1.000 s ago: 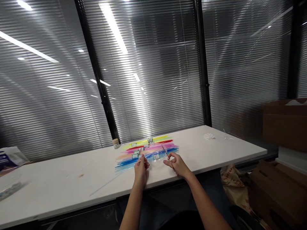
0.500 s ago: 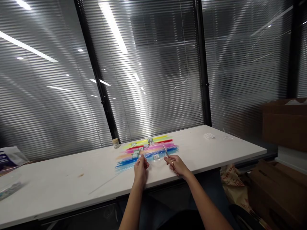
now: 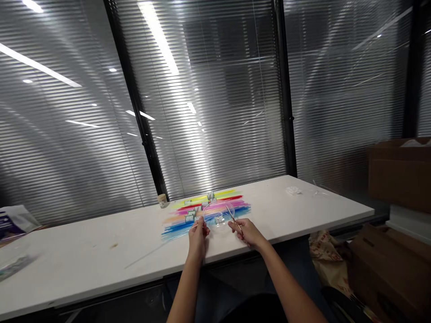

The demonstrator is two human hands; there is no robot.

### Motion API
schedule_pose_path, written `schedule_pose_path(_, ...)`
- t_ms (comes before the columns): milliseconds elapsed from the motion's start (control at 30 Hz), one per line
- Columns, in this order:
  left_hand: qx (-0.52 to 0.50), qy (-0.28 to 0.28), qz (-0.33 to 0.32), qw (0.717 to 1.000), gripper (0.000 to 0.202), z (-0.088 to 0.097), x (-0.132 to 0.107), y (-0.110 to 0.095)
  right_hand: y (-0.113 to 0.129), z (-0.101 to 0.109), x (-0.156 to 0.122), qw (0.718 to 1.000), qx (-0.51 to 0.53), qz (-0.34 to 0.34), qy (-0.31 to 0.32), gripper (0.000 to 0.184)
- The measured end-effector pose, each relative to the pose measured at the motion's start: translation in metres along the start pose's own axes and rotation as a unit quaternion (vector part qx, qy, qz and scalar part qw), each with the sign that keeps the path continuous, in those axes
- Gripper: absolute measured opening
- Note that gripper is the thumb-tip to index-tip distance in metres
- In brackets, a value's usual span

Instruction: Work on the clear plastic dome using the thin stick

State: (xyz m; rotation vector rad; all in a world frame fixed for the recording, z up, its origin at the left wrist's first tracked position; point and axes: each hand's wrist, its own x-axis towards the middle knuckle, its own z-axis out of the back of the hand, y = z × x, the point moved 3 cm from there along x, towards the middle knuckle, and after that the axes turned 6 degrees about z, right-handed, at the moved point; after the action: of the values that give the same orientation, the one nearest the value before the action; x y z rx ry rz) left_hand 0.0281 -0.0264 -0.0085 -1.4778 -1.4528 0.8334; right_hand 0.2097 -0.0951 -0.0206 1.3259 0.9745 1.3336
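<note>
Saw at far left a white-and-purple package (image 3: 20,220) and, nearer, a clear bag (image 3: 15,268) on the white table (image 3: 81,255); passed rightward to a thin pale strand (image 3: 148,255), slanting from near left up toward the left hand; noted a small jar (image 3: 162,202) by the table's back edge; next found the left hand (image 3: 198,233) closed, thumb and fingers pinching a thin, pale loop (image 3: 205,207); could not tell loop and strand as one piece or two; placed the loop just ahead of and between both hands, against coloured bundles (image 3: 222,206) with long axes running left to right; traced its arch away from the body, roundish, without a clear long axis, left end nearest the left hand; came then to the right hand (image 3: 247,233), gripping slim scissors (image 3: 237,224); read their long axis as slanting from the right hand away and leftward, tips pointing at the loop's right side; could not tell contact there from mere overlap; ended with crumpled tissue (image 3: 294,190) on the table, then a paper bag (image 3: 328,260) and cardboard boxes (image 3: 399,175) past its edge.
</note>
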Motion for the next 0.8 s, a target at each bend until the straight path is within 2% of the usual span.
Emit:
schedule_pose_path(400,0.012,-0.002,0.003,1.000,0.049,-0.0026,-0.0047,-0.0029,-0.0099,-0.0008,0.0040,1.000,0.013,0.003,0.007,0.050)
schedule_pose_path(800,0.016,0.006,-0.014,1.000,0.047,-0.0020,-0.0036,-0.0002,-0.0080,-0.0013,0.0027,1.000,0.002,0.007,-0.003,0.047)
